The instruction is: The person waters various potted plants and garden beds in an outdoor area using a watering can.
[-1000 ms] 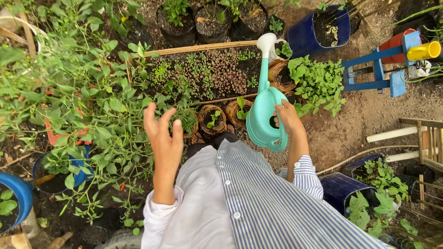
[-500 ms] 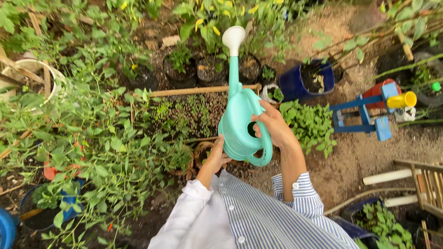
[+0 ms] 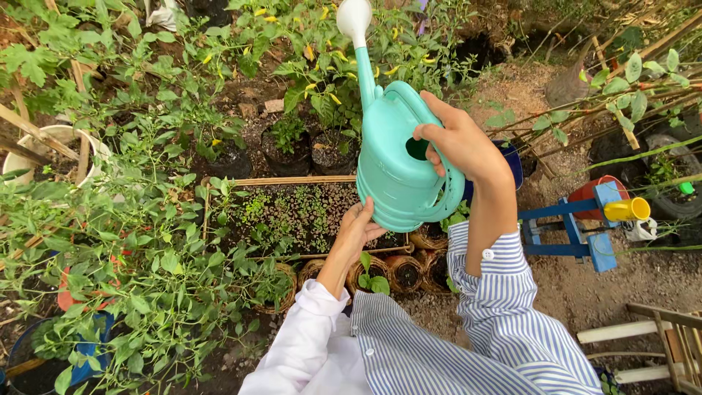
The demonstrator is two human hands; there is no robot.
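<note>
While the right hand grips the watering can handle, left hand fingers support its half-hidden base.

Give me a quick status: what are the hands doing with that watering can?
Right hand gripping the handle of the turquoise watering can, spout up. Left hand propping its base. Can is above the seedling tray. Nothing blocking.

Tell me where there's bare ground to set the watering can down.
Bare dirt lies right of the right hand, between the blue stool and the wooden slats at lower right. Another patch sits above the stool, up the sandy path. Left is crowded: leafy plants, seedling tray, woven pots under the watering can, which the left hand steadies.
</note>
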